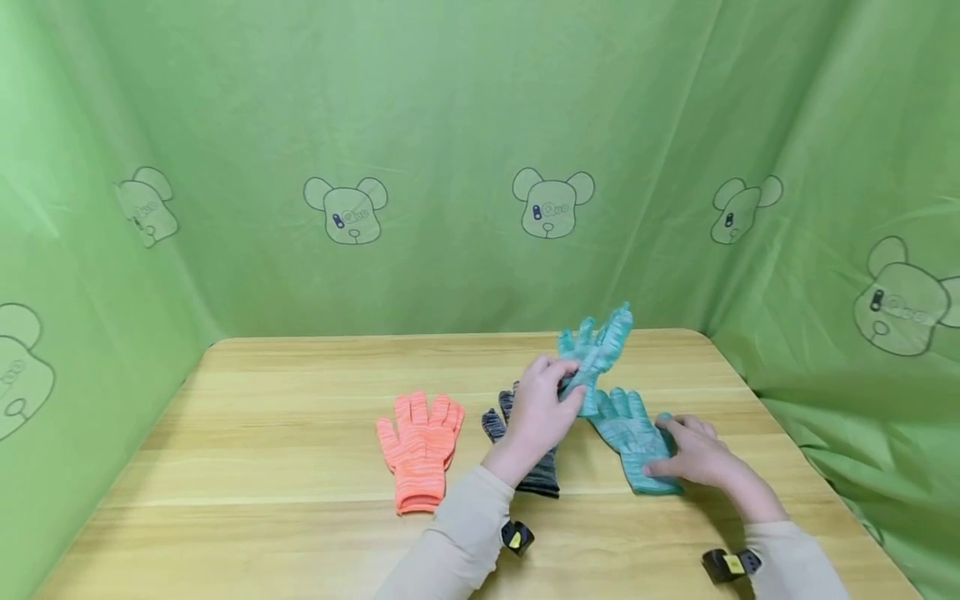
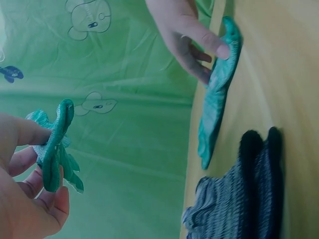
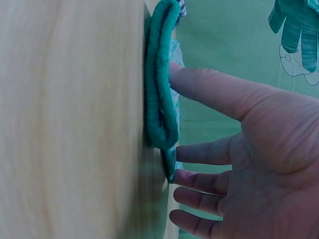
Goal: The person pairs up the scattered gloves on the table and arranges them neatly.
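Note:
My left hand (image 1: pixel 538 412) pinches a teal glove (image 1: pixel 602 354) by its cuff and holds it above the table, its fingers pointing away. The left wrist view shows the cuff (image 2: pixel 58 149) between thumb and fingers. A second teal glove (image 1: pixel 630 433) lies flat on the table at the right. My right hand (image 1: pixel 701 454) touches it, thumb near the cuff; in the right wrist view the fingers (image 3: pixel 199 201) are fairly straight beside the cuff (image 3: pixel 160 107). Partly hidden under my left forearm is a dark grey glove (image 1: pixel 542 477).
Orange gloves (image 1: pixel 420 454) lie stacked left of the dark one, cuffs toward me. The wooden table (image 1: pixel 262 442) has green curtains (image 1: pixel 450 275) with bear-head prints behind it and at both sides.

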`<action>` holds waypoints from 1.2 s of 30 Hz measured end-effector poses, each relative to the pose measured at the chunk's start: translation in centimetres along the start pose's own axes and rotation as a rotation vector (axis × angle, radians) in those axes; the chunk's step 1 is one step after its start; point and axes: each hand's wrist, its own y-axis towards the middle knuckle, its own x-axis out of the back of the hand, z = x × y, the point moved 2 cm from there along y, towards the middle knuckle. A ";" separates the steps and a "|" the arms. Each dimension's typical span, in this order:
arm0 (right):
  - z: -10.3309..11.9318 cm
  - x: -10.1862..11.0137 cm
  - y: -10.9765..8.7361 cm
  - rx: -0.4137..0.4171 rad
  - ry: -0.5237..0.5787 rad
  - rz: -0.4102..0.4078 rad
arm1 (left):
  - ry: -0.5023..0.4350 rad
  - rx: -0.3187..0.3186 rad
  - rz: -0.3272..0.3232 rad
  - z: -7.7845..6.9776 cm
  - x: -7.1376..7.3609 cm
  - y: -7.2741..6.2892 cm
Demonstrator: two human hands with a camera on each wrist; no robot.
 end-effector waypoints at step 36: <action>1.2 1.7 0.1 0.045 0.007 -0.008 | 0.145 -0.067 0.040 0.4 -2.8 -1.0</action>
